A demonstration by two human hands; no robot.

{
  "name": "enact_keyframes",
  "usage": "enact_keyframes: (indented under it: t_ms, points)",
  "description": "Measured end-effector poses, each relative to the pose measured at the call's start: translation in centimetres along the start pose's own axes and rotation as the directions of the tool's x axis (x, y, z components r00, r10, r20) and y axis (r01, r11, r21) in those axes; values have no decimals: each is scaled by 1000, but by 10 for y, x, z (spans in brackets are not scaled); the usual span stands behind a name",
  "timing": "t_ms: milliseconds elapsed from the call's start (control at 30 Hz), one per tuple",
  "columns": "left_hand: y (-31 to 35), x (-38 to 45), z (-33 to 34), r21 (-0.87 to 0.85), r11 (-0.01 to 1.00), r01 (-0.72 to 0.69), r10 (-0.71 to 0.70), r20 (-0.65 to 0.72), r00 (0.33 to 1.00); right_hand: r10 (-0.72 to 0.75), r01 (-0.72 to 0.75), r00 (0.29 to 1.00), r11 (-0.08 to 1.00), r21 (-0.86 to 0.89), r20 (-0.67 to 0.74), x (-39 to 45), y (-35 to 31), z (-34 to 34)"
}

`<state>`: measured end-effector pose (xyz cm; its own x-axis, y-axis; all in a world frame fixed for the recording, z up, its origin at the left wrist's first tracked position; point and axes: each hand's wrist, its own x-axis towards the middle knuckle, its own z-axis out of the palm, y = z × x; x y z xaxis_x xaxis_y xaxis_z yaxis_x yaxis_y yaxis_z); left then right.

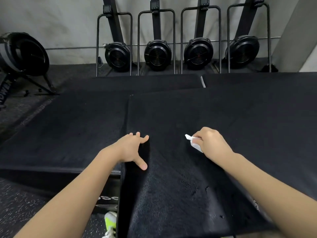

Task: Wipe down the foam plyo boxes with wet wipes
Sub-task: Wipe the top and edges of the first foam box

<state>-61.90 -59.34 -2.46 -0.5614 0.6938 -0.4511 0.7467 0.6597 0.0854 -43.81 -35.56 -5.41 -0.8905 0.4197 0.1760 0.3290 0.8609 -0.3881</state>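
Black foam plyo boxes fill the middle of the head view. The nearest box [180, 177] lies right in front of me, and a lower one [68, 131] sits beside it on the left. My right hand [211, 143] presses a crumpled white wet wipe [193, 142] onto the near box's top. My left hand [133, 150] rests on the same box near its left edge, fingers spread, holding nothing. Damp patches show on the top surface near me.
Two more black boxes [145, 81] [257, 79] lie behind. Several black fan machines [118, 55] stand along the grey wall. Another fan machine [22, 50] is at far left. A yellow-green shoe [110, 220] is on the speckled floor [20, 208] below.
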Motion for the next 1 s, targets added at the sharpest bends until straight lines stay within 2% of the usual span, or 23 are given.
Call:
enact_keyframes:
  t_ms: [100,233,300,367,500,600,767,867,933,1000]
  points:
    - [0,2,0,15,1000,13,-13,-5,1000,-78,78,997,997,5,25,-45,-10,-9]
    - [6,3,-3,58,998,24,-24,-8,1000,-352,352,932,936,8,91,-116,-29,1]
    - [7,2,-5,62,998,25,-25,-8,1000,-377,375,918,926,43,123,-111,-23,6]
    - [7,1,-5,61,998,26,-26,-9,1000,-375,376,924,927,5,70,-88,-14,7]
    - [9,-3,-6,73,997,30,-29,-18,999,-165,163,985,986,34,57,-64,-13,-7]
    - [9,-3,-7,66,997,38,-37,-17,999,-225,219,972,971,100,59,-89,-18,-15]
    - [6,-1,-1,41,998,43,-42,-33,999,-410,384,902,905,181,135,-164,-19,-12]
    - [4,-1,4,25,999,40,-39,-55,998,-487,473,871,866,163,60,-163,-17,-10]
    - [5,-5,8,-33,998,49,-51,-82,995,-514,516,856,855,56,-58,-147,-15,-4]
    - [8,-16,10,-109,992,68,-81,-119,990,-429,431,896,902,-6,-116,-133,-13,2]
